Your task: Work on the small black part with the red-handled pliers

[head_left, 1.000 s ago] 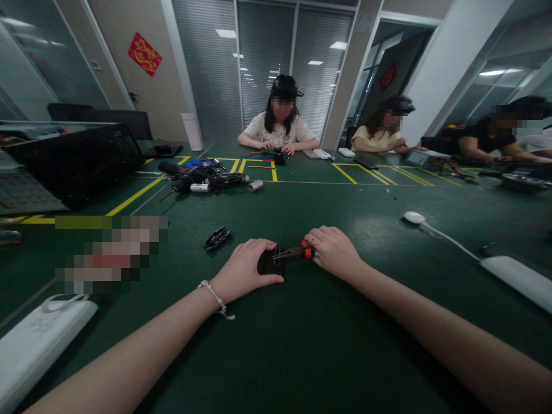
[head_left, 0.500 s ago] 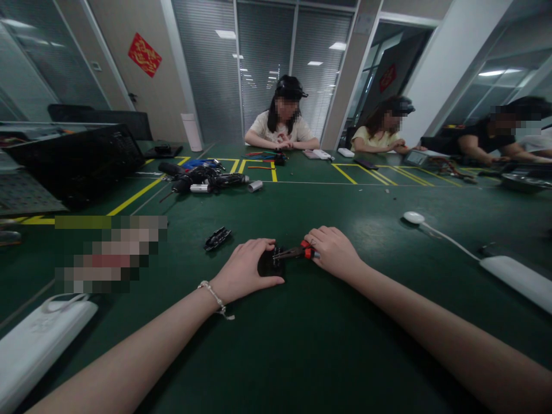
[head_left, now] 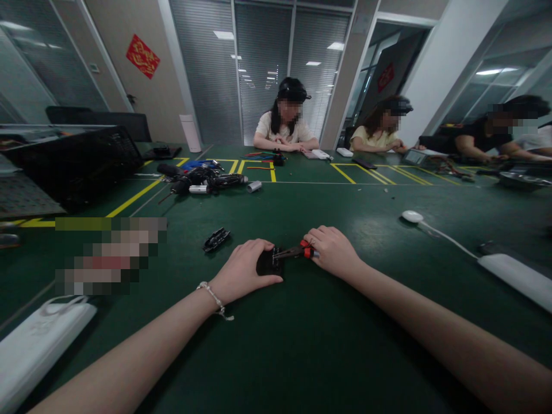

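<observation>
My left hand grips a small black flat piece between thumb and fingers, on the green tabletop. Small light metal bits show along the piece's right part; its exact kind is not clear. My right hand is closed around red-handled needle-nose pliers. The pliers' jaws point left and lie over the metal bits on the black piece; whether they pinch one I cannot tell. A black part with metal bits lies beyond my left hand, touched by neither hand.
White power strips lie at both sides. A white mouse-shaped object with a cord rests at right. Dark cables and tools are piled at the back left, near a black computer case. Several people sit across the table.
My hands, the black piece and the pliers stay almost in place; the view has shifted slightly. Across the table, a person's hands have lowered a little.
</observation>
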`<state>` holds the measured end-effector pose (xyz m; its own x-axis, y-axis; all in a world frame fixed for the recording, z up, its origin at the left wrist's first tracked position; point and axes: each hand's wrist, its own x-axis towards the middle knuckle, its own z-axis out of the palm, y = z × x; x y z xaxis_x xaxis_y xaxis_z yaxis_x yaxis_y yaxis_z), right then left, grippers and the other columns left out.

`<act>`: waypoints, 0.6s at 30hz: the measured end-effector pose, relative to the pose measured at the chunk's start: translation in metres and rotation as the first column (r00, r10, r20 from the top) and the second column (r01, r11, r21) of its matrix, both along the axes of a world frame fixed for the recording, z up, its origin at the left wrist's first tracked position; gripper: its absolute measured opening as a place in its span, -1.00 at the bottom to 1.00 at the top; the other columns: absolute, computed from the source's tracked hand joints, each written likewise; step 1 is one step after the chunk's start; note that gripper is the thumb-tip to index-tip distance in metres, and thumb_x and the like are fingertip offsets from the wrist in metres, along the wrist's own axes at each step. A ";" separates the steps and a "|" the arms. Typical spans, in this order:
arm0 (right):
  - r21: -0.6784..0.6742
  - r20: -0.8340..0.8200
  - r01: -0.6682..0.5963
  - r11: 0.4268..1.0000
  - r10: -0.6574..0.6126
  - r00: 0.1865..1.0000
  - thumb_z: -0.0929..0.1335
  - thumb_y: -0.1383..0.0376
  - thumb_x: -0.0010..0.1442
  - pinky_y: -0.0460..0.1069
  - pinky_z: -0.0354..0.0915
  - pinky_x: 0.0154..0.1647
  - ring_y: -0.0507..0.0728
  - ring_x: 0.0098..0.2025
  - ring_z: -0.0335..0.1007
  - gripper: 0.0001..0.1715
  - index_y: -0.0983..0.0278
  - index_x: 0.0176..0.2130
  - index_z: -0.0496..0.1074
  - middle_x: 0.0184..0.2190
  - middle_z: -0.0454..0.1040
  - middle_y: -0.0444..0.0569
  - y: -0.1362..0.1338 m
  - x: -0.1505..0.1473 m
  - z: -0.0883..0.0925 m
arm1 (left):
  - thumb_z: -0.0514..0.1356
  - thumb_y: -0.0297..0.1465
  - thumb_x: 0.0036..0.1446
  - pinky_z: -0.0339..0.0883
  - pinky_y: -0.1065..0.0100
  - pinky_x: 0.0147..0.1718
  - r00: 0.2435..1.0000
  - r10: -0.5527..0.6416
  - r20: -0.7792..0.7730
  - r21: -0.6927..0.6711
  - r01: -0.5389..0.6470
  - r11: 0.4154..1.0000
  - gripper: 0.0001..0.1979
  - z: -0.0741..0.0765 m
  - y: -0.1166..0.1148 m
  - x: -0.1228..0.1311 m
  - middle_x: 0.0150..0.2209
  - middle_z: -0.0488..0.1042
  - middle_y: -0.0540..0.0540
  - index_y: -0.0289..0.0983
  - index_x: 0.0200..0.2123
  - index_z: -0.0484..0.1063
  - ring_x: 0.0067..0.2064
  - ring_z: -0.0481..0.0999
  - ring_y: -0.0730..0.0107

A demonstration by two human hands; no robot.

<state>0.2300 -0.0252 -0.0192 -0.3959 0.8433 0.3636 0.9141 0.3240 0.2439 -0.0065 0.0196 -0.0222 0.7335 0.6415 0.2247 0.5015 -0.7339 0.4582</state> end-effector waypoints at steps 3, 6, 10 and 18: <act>-0.007 0.003 -0.002 1.000 0.002 1.000 0.30 0.36 -0.07 -0.03 0.03 -0.30 0.10 -0.32 0.14 -0.72 0.33 -0.25 0.34 -0.33 0.35 -0.02 0.000 0.000 0.000 | 0.18 -0.03 -0.13 0.14 0.16 -0.09 1.000 -0.004 -0.001 0.009 0.004 1.000 -0.42 -0.001 -0.001 0.000 -0.07 0.30 -0.09 -0.18 -0.07 0.19 -0.04 0.28 0.15; -0.016 0.000 -0.009 1.000 0.009 1.000 0.30 0.36 -0.07 -0.03 0.04 -0.30 0.10 -0.31 0.14 -0.71 0.33 -0.24 0.34 -0.32 0.35 -0.01 0.000 0.000 0.000 | 0.18 -0.02 -0.13 0.12 0.15 -0.07 1.000 -0.007 0.001 0.024 0.007 1.000 -0.40 -0.002 0.000 0.001 -0.04 0.28 -0.10 -0.18 -0.06 0.18 -0.02 0.26 0.14; -0.012 0.003 -0.005 1.000 0.006 1.000 0.30 0.36 -0.06 -0.03 0.04 -0.30 0.11 -0.31 0.15 -0.70 0.33 -0.24 0.34 -0.32 0.35 -0.01 0.000 0.000 0.000 | 0.18 -0.01 -0.14 0.13 0.15 -0.08 1.000 -0.003 -0.008 0.022 0.003 1.000 -0.39 -0.001 0.000 0.001 -0.05 0.29 -0.09 -0.18 -0.05 0.18 -0.03 0.26 0.15; 0.001 0.010 0.003 1.000 -0.003 1.000 0.30 0.35 -0.07 -0.03 0.03 -0.32 0.10 -0.33 0.14 -0.72 0.33 -0.26 0.34 -0.34 0.36 0.00 -0.002 0.000 0.001 | 0.18 -0.01 -0.14 0.15 0.16 -0.09 1.000 -0.003 -0.010 0.014 0.003 1.000 -0.41 -0.001 0.000 0.001 -0.07 0.30 -0.08 -0.19 -0.07 0.19 -0.05 0.28 0.16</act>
